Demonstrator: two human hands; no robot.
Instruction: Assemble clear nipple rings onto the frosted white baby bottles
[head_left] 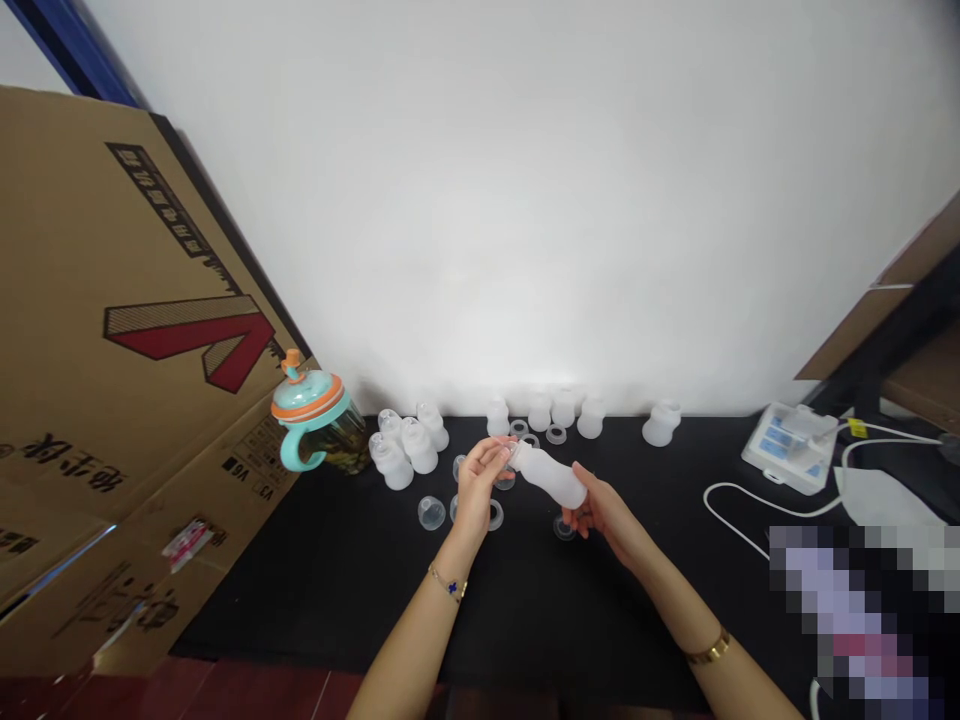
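A frosted white baby bottle [553, 478] is held tilted above the black table, its neck pointing left. My right hand [600, 508] is closed around the base of the bottle. At the neck end, my left hand [481, 482] pinches a small clear part [512, 452]; its exact shape is partly hidden by the fingers. Below the left hand lie a clear dome cap [431, 513] and a clear ring [495, 515]. Another clear ring [564, 528] rests just under the right hand.
Several capped bottles [405, 450] are grouped at left, beside a jug with an orange-rimmed lid [311, 400]. Open bottles [591, 417] and rings [556, 434] line the wall. A lone bottle [661, 424], a white plastic case [791, 447] and a cable [739, 487] lie right. A cardboard box [135, 400] stands left.
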